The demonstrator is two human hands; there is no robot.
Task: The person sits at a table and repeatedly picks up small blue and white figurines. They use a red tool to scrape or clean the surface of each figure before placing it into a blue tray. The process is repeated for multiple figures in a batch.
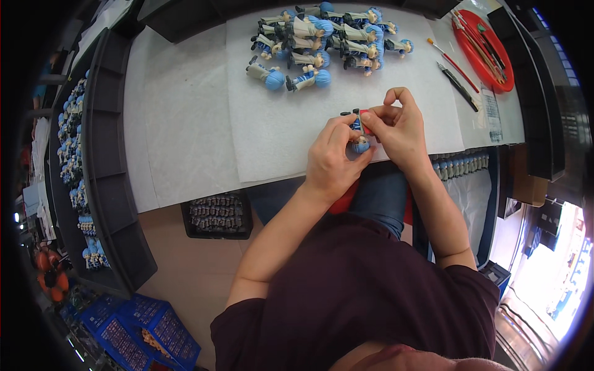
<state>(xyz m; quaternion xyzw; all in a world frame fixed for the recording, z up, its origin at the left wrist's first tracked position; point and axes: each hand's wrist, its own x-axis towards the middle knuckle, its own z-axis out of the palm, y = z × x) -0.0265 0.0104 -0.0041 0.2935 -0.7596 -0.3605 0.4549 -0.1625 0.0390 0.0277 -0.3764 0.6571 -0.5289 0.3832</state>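
Observation:
A small blue-haired figurine (360,144) lies in the fingers of my left hand (335,157), just above the table's front edge. Its head points toward me and its dark feet point away. Pinched between the thumb and fingers of my right hand (401,128) is a small red piece (365,122), pressed against the figurine's side. What kind of piece it is does not show, as my fingers cover part of it. Beyond my hands, a pile of similar figurines (309,43) in pale coats lies on the white sheet (266,136), with two set a little apart at the near left.
A red oval tray (507,77) with brushes stands at the far right. Beside it lie a red-handled brush (458,68) and a black craft knife (458,86). Dark racks of figurines (71,148) line the left. Below the table are a black tray (216,232) and blue crates (164,321).

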